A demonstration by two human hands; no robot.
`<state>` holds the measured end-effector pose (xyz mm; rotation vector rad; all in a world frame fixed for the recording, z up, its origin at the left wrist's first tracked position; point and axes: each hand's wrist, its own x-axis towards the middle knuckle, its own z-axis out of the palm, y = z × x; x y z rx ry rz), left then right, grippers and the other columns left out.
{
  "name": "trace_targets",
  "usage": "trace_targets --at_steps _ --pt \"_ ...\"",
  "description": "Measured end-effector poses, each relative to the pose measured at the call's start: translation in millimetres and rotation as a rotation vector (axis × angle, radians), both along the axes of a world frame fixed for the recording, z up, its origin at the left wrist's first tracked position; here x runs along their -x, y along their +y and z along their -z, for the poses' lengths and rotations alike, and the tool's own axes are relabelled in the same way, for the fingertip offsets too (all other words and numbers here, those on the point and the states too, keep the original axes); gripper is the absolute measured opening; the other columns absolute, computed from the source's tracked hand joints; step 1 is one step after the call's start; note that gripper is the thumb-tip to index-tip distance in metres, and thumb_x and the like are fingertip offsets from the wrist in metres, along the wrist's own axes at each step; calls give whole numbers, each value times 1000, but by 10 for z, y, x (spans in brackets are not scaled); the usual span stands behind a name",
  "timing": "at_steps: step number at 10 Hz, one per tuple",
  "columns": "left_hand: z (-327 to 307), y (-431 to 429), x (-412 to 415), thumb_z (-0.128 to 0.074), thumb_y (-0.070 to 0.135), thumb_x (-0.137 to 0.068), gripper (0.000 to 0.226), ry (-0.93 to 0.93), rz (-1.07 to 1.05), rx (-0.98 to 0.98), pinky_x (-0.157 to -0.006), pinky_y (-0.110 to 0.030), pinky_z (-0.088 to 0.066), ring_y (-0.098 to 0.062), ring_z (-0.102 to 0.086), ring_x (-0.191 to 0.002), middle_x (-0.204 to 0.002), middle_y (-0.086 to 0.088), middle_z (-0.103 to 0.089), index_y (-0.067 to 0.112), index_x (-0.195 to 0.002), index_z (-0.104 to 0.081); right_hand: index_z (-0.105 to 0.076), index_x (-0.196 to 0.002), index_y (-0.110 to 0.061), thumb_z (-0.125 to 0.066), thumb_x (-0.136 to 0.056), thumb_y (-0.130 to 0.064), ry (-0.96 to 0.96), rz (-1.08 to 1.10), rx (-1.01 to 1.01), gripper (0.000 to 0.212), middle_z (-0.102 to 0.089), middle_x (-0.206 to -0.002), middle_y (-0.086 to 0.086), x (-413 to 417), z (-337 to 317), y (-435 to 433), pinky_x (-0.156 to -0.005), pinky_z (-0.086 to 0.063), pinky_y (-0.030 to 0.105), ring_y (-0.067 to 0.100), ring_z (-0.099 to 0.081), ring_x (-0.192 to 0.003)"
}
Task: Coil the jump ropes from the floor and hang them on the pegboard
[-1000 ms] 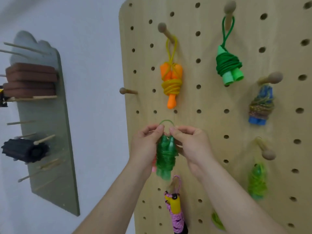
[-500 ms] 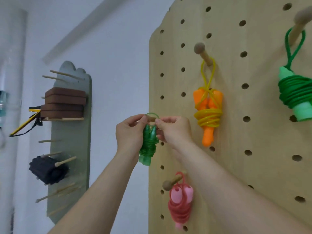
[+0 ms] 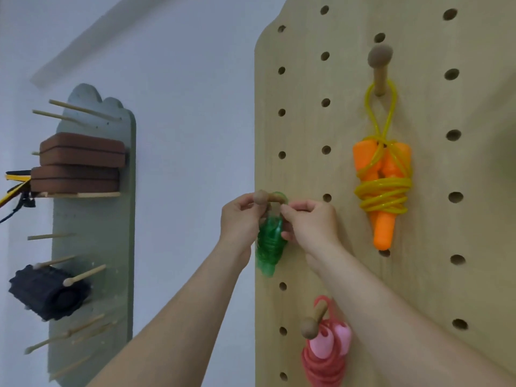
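Two hands work at the left edge of a wooden pegboard [image 3: 307, 121]. The left hand [image 3: 238, 219] and right hand [image 3: 312, 222] both pinch a coiled green jump rope [image 3: 269, 247]. Its top loop appears slipped over a peg [image 3: 261, 197] but is not released. An orange-yellow rope [image 3: 382, 191] and a pink-red rope [image 3: 326, 356] already hang (the floor is out of view, so I cannot tell how many ropes remain).

Person, own view. Left hand [image 3: 240, 219] and right hand [image 3: 310, 222] both bare. Left forearm [image 3: 178, 317] and right forearm [image 3: 391, 311] bare from wrist to the frame's lower edge. Knuckles and finger creases of the right hand show plainly. Nails too small and soft-focused to describe. Forearms look broader toward the bottom edge.
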<state>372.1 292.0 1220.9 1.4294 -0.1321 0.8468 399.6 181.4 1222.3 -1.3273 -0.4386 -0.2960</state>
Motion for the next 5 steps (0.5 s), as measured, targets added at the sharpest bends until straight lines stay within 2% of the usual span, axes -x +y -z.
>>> trace_targets --at_steps 1,2,3,4,5 --pt "12 41 123 -59 21 -93 15 -71 76 151 -78 -29 -55 -11 -61 -77 -83 5 -71 15 -90 -73 -62 -86 -16 -69 -89 -15 -46 74 46 8 -70 -89 7 15 8 -19 -52 -54 22 18 -68 -75" --pt "67 46 250 -55 34 -96 25 -161 136 106 -77 -28 -56 -12 -57 -75 -81 5 -68 15 -99 -71 -61 -87 -21 -65 -92 -17 -105 143 150 7 -70 -91 4 62 -1 -90 -52 -56 23 15 -69 -74" --pt "54 -21 294 -61 31 -93 20 -167 82 34 -75 -27 -55 -14 -56 -73 -79 5 -65 16 -97 -73 -63 -99 -22 -60 -94 -17 -150 193 244 8 -68 -98 0 136 13 -201 -60 -61 33 13 -66 -76" --pt "17 -69 349 -63 33 -92 14 -126 29 17 -76 -29 -56 -13 -57 -77 -78 10 -69 24 -87 -73 -65 -92 -27 -60 -91 -15 -181 238 323 12 -70 -98 -1 355 50 -398 -65 -62 38 16 -67 -85" --pt "62 -24 433 -56 36 -96 11 -157 -29 -21 -80 -30 -54 -10 -60 -91 -80 20 -69 32 -95 -67 -66 -91 -23 -60 -91 -9 -242 216 266 16 -72 -95 4 675 151 -724 -59 -57 28 17 -68 -88"
